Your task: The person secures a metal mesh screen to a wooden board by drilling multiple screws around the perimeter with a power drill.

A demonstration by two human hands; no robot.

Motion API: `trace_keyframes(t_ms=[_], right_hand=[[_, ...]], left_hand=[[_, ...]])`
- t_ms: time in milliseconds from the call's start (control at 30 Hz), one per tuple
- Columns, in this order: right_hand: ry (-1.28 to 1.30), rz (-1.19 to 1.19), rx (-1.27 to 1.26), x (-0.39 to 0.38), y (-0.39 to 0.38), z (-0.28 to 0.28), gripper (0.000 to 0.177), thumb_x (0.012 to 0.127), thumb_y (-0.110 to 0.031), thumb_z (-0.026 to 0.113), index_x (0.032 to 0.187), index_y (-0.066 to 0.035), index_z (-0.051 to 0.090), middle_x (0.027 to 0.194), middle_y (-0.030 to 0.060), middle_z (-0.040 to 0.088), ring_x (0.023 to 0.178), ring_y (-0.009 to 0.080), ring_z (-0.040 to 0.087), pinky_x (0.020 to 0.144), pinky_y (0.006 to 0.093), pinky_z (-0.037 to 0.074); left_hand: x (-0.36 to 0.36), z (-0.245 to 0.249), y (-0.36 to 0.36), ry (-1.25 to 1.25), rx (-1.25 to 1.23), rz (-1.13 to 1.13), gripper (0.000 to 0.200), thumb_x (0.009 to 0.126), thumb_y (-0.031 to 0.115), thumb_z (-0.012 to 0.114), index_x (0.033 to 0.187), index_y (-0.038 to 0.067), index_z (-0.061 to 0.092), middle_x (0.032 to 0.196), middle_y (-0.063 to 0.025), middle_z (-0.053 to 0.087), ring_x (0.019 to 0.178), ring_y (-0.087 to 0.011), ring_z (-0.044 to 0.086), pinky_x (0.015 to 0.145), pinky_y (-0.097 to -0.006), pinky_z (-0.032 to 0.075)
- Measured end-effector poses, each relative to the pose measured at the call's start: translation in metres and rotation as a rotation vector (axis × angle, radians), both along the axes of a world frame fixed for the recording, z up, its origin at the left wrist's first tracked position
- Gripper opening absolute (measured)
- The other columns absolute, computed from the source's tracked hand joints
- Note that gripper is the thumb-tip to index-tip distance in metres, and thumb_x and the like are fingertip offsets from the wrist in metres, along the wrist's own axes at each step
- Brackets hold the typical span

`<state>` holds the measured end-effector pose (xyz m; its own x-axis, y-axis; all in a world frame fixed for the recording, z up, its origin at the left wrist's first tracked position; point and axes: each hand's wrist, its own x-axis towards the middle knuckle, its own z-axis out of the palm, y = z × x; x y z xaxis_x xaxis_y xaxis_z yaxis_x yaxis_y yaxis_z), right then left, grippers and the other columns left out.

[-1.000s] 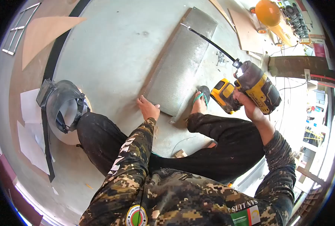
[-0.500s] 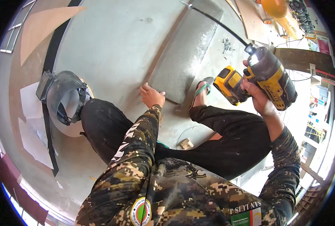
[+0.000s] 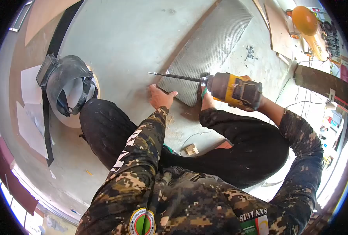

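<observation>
My left hand [image 3: 161, 97] grips the near corner of a long perforated metal panel [image 3: 209, 43], its thumb along the near edge. The panel lies on the grey floor and stretches away to the upper right. My right hand [image 3: 246, 105] is wrapped round a yellow and black cordless driver [image 3: 232, 89], partly hidden behind the tool body. A long dark bit [image 3: 178, 76] runs from the driver leftward across the near part of the panel, with its tip above the floor past the panel's left edge. Whether the bit touches anything is not clear.
A dark welding helmet [image 3: 70, 86] stands left of my knee. Small dark fasteners [image 3: 250, 52] lie in a pile right of the panel. A small beige block [image 3: 191, 149] sits between my legs. Cables and an orange rounded object [image 3: 304, 20] are at the upper right.
My right hand has brought the driver down and leftward, swinging the bit from pointing up and away to lying across the panel. My left hand stays at the panel's near corner.
</observation>
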<state>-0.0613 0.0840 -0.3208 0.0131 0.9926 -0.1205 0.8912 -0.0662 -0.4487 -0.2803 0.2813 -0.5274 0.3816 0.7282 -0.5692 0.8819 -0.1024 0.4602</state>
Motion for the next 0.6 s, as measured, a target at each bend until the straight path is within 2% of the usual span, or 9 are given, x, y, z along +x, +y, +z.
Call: trace_keyframes(t_ms=[33, 100, 133, 200, 267, 300, 367, 467, 600], right_hand=[[0.007, 0.008, -0.001, -0.002, 0.013, 0.002, 0.045, 0.074, -0.019, 0.085, 0.111, -0.005, 0.064, 0.113, 0.0108, 0.064, 0.108, 0.0237, 0.061, 0.091, 0.0374, 0.05], [0.321, -0.121, -0.127, -0.004, 0.035, 0.003, 0.032, 0.074, -0.016, 0.083, 0.097, -0.002, 0.066, 0.096, 0.009, 0.068, 0.088, 0.0212, 0.067, 0.08, 0.0338, 0.054], [0.35, -0.143, -0.029, -0.007, 0.043, -0.001, 0.025, 0.074, -0.013, 0.082, 0.09, -0.002, 0.066, 0.084, 0.0071, 0.07, 0.072, 0.0186, 0.067, 0.071, 0.0312, 0.055], [0.414, -0.192, -0.074, -0.008, 0.044, -0.012, 0.025, 0.074, -0.012, 0.081, 0.091, -0.002, 0.066, 0.085, 0.0075, 0.07, 0.073, 0.0179, 0.068, 0.072, 0.0311, 0.055], [0.561, -0.31, -0.256, -0.006, 0.041, -0.033, 0.025, 0.073, -0.009, 0.081, 0.093, -0.002, 0.066, 0.087, 0.0082, 0.071, 0.075, 0.0153, 0.067, 0.073, 0.0306, 0.055], [0.563, -0.306, -0.258, -0.005, 0.038, -0.042, 0.025, 0.073, -0.009, 0.081, 0.093, -0.002, 0.066, 0.087, 0.0082, 0.071, 0.075, 0.0153, 0.067, 0.073, 0.0306, 0.055], [0.601, -0.389, -0.327, -0.008, 0.038, -0.051, 0.029, 0.073, -0.01, 0.081, 0.098, -0.003, 0.067, 0.088, 0.0093, 0.071, 0.076, 0.0199, 0.069, 0.075, 0.0325, 0.056], [0.473, -0.315, -0.333, -0.01, 0.038, -0.064, 0.034, 0.072, -0.012, 0.08, 0.103, -0.005, 0.068, 0.091, 0.0113, 0.072, 0.08, 0.0268, 0.07, 0.078, 0.0346, 0.056], [0.455, -0.313, -0.339, -0.012, 0.038, -0.075, 0.037, 0.072, -0.013, 0.08, 0.106, -0.006, 0.068, 0.092, 0.013, 0.071, 0.083, 0.0324, 0.07, 0.079, 0.0365, 0.056]], left_hand=[[0.0, -0.001, -0.001, -0.021, -0.028, 0.03, 0.095, 0.061, 0.039, 0.094, 0.131, 0.006, 0.04, 0.125, -0.0165, 0.057, 0.118, -0.0356, 0.057, 0.097, -0.0484, 0.046], [-0.001, -0.002, -0.005, -0.036, -0.052, 0.068, 0.095, 0.061, 0.038, 0.095, 0.131, 0.005, 0.04, 0.122, -0.0171, 0.059, 0.114, -0.0358, 0.06, 0.095, -0.0471, 0.048], [-0.001, -0.003, -0.009, -0.029, -0.034, 0.105, 0.091, 0.061, 0.036, 0.095, 0.128, 0.004, 0.042, 0.119, -0.0179, 0.062, 0.111, -0.0363, 0.062, 0.093, -0.0458, 0.049], [-0.003, -0.008, -0.01, -0.019, -0.017, 0.147, 0.087, 0.061, 0.034, 0.095, 0.126, 0.003, 0.045, 0.116, -0.0186, 0.064, 0.107, -0.0369, 0.064, 0.091, -0.0446, 0.051], [-0.004, -0.022, -0.008, -0.071, -0.2, 0.129, 0.071, 0.062, 0.032, 0.095, 0.112, 0.001, 0.055, 0.107, -0.0191, 0.069, 0.101, -0.0368, 0.067, 0.087, -0.0457, 0.053], [-0.004, -0.025, -0.008, -0.069, -0.2, 0.133, 0.071, 0.062, 0.032, 0.095, 0.112, 0.001, 0.055, 0.107, -0.0191, 0.069, 0.101, -0.0368, 0.067, 0.087, -0.0457, 0.053], [-0.006, -0.027, -0.007, -0.137, -0.202, 0.111, 0.058, 0.062, 0.03, 0.094, 0.098, 0.0, 0.059, 0.095, -0.0186, 0.071, 0.094, -0.0374, 0.068, 0.085, -0.0457, 0.053], [-0.004, -0.026, -0.007, -0.136, -0.188, 0.118, 0.055, 0.062, 0.029, 0.095, 0.093, 0.001, 0.06, 0.092, -0.0175, 0.072, 0.091, -0.0371, 0.069, 0.082, -0.0454, 0.053], [-0.002, -0.016, -0.006, -0.087, -0.194, 0.099, 0.055, 0.062, 0.028, 0.095, 0.094, 0.001, 0.059, 0.091, -0.0176, 0.071, 0.089, -0.0369, 0.069, 0.081, -0.0452, 0.053]])
